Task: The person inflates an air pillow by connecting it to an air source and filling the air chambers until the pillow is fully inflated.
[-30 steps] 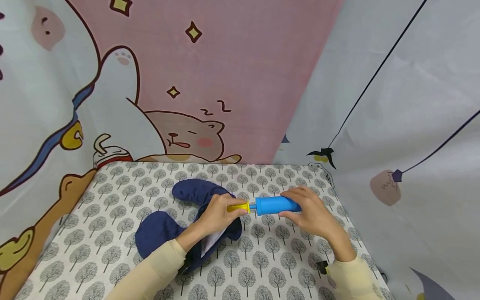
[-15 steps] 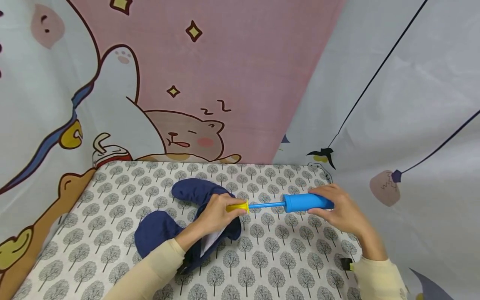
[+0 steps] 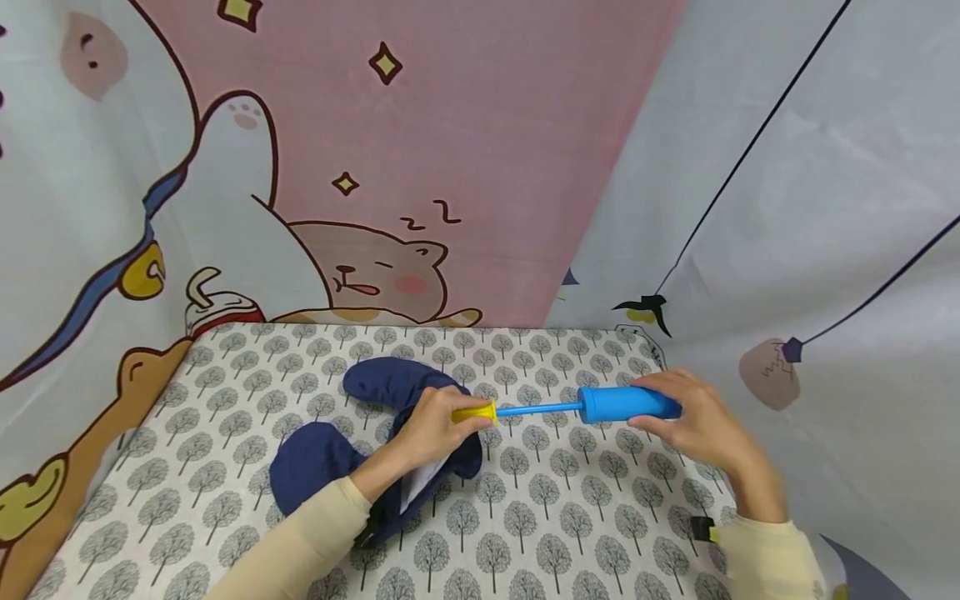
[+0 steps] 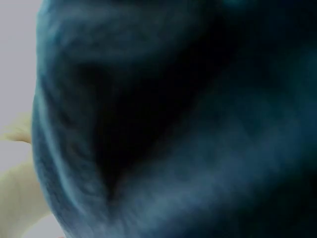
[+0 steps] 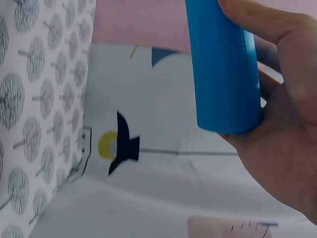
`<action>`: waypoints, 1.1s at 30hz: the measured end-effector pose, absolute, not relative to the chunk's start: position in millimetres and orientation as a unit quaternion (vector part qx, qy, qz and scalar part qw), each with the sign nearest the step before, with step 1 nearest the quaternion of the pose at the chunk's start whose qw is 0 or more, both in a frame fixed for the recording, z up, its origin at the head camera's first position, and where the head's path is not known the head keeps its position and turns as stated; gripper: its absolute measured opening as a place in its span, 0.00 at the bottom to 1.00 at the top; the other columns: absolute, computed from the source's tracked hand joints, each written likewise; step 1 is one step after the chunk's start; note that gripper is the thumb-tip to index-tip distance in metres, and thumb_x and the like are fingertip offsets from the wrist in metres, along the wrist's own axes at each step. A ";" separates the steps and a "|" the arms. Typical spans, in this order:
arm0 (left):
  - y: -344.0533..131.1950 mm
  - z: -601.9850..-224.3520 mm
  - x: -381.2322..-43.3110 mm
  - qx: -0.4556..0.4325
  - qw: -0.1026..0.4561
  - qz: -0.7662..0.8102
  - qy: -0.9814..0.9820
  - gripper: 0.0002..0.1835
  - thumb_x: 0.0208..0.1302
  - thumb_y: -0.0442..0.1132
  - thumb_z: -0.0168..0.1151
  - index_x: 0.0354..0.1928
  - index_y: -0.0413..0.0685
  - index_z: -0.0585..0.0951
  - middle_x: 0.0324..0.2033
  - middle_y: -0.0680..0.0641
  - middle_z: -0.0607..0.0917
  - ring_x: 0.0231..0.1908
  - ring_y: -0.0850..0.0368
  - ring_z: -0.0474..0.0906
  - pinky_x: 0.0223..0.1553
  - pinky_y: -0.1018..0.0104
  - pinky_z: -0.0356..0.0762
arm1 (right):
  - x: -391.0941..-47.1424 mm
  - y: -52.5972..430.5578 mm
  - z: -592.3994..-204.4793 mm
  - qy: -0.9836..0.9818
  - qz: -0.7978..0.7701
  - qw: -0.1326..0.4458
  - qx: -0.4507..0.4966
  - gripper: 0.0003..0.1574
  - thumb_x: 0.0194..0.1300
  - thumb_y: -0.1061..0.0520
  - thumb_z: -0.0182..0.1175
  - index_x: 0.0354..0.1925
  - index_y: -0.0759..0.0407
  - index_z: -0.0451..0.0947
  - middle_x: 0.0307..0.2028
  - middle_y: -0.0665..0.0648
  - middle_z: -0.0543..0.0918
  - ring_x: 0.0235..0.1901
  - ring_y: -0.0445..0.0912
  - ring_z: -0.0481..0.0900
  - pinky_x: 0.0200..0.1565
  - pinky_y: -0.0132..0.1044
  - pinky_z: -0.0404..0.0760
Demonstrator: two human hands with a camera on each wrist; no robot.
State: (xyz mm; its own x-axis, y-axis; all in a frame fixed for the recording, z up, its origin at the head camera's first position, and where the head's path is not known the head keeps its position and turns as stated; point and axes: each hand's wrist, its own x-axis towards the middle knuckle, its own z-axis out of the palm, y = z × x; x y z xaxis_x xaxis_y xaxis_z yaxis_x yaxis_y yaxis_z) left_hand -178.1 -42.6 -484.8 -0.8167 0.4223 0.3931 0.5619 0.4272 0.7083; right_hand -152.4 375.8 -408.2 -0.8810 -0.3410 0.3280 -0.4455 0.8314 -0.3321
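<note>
In the head view a blue hand pump [image 3: 618, 404] lies level in the air above the table, its thin blue rod drawn out of the barrel. My left hand [image 3: 429, 432] pinches the yellow handle [image 3: 474, 412] at the rod's end. Fingers and thumb of my right hand [image 3: 701, 425] grip the far end of the barrel. Under my left hand and forearm lies a navy, plush neck pillow [image 3: 311, 467], with a white part showing in its opening. Blurred dark fabric [image 4: 208, 188] fills most of the left wrist view. The right wrist view shows the barrel [image 5: 225, 74] against my palm.
A white cloth with grey trees [image 3: 525, 521] covers the table. Behind it hangs a pink backdrop [image 3: 480, 125] with cartoon animals, and a pale printed sheet [image 3: 847, 208] hangs on the right. A small black piece [image 3: 702, 527] sits at my right sleeve.
My right hand has moved right with the barrel, drawing the rod out, mostly in the first half second. My left hand and the neck pillow have stayed in place.
</note>
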 end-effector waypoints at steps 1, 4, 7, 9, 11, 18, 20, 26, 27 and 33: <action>-41.9 -484.9 -178.1 -0.293 0.080 -0.448 -0.841 0.18 0.71 0.41 0.81 0.60 0.46 0.94 0.41 0.45 0.96 0.34 0.65 0.80 0.35 0.73 0.81 | -152.4 372.2 -408.3 -0.947 0.200 0.135 0.210 0.38 0.60 0.52 0.88 0.66 0.57 0.88 0.62 0.66 0.89 0.58 0.64 0.87 0.54 0.66 0.85; -40.5 -485.1 -177.9 -0.292 0.083 -0.448 -0.841 0.18 0.71 0.42 0.81 0.60 0.47 0.94 0.43 0.45 0.97 0.34 0.65 0.81 0.35 0.73 0.80 | -152.5 359.3 -409.7 -0.943 0.193 0.155 0.224 0.37 0.58 0.53 0.89 0.64 0.56 0.90 0.61 0.64 0.91 0.57 0.61 0.87 0.54 0.63 0.85; -40.3 -484.6 -177.0 -0.285 0.082 -0.447 -0.844 0.18 0.70 0.42 0.82 0.59 0.48 0.94 0.43 0.45 0.97 0.34 0.65 0.81 0.36 0.73 0.80 | -152.9 345.7 -412.8 -0.936 0.189 0.172 0.241 0.37 0.56 0.54 0.90 0.62 0.57 0.90 0.58 0.62 0.93 0.57 0.60 0.87 0.53 0.61 0.85; -40.1 -484.2 -176.9 -0.283 0.081 -0.447 -0.845 0.18 0.70 0.41 0.82 0.59 0.47 0.94 0.42 0.45 0.97 0.34 0.64 0.82 0.36 0.73 0.81 | -153.1 336.8 -415.0 -0.934 0.188 0.176 0.248 0.36 0.56 0.55 0.90 0.61 0.58 0.91 0.57 0.62 0.93 0.56 0.60 0.87 0.52 0.61 0.85; -39.9 -483.5 -176.9 -0.283 0.081 -0.447 -0.845 0.18 0.70 0.41 0.82 0.60 0.46 0.94 0.42 0.44 0.97 0.35 0.63 0.83 0.36 0.73 0.81 | -153.2 328.3 -417.2 -0.933 0.188 0.175 0.252 0.35 0.56 0.56 0.90 0.61 0.60 0.90 0.56 0.61 0.94 0.56 0.60 0.87 0.53 0.61 0.84; -39.7 -483.9 -177.3 -0.280 0.079 -0.447 -0.846 0.18 0.70 0.41 0.82 0.60 0.46 0.94 0.41 0.44 0.96 0.34 0.63 0.83 0.36 0.73 0.82 | -154.2 300.9 -425.3 -0.928 0.188 0.184 0.265 0.36 0.56 0.57 0.89 0.61 0.63 0.90 0.56 0.63 0.94 0.55 0.60 0.87 0.54 0.61 0.84; -39.9 -484.6 -177.1 -0.279 0.079 -0.446 -0.847 0.19 0.69 0.41 0.82 0.59 0.47 0.94 0.41 0.44 0.96 0.34 0.64 0.82 0.36 0.73 0.81 | -154.2 293.6 -427.0 -0.926 0.191 0.187 0.267 0.35 0.56 0.57 0.89 0.60 0.63 0.90 0.55 0.63 0.94 0.54 0.60 0.86 0.54 0.60 0.84; -39.0 -485.9 -176.1 -0.285 0.081 -0.445 -0.845 0.18 0.70 0.40 0.81 0.59 0.46 0.94 0.43 0.44 0.97 0.33 0.65 0.79 0.34 0.72 0.79 | -152.7 275.0 -430.4 -0.923 0.189 0.188 0.276 0.35 0.55 0.56 0.90 0.59 0.64 0.90 0.54 0.63 0.95 0.54 0.61 0.87 0.58 0.62 0.82; -38.6 -485.7 -175.8 -0.285 0.078 -0.446 -0.845 0.18 0.70 0.40 0.81 0.59 0.46 0.94 0.43 0.44 0.97 0.33 0.65 0.79 0.35 0.73 0.79 | -152.1 272.7 -430.5 -0.923 0.188 0.188 0.278 0.35 0.55 0.56 0.90 0.58 0.64 0.91 0.54 0.63 0.95 0.54 0.61 0.87 0.58 0.62 0.82; -36.6 -483.1 -174.4 -0.299 0.063 -0.445 -0.842 0.16 0.72 0.39 0.80 0.58 0.45 0.95 0.44 0.44 0.97 0.38 0.60 0.84 0.38 0.72 0.82 | -150.3 267.0 -430.3 -0.926 0.195 0.162 0.279 0.33 0.59 0.52 0.89 0.59 0.61 0.91 0.56 0.62 0.94 0.57 0.60 0.88 0.58 0.60 0.87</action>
State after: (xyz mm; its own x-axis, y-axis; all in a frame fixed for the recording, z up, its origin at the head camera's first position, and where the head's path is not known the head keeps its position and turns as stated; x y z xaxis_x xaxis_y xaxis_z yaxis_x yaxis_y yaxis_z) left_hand -174.4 -36.6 -483.1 -0.8138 0.4470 0.3713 0.5584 0.4250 0.7124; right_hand -150.3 267.0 -430.3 -0.7922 -0.4536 0.4082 -0.5796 0.7687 -0.2707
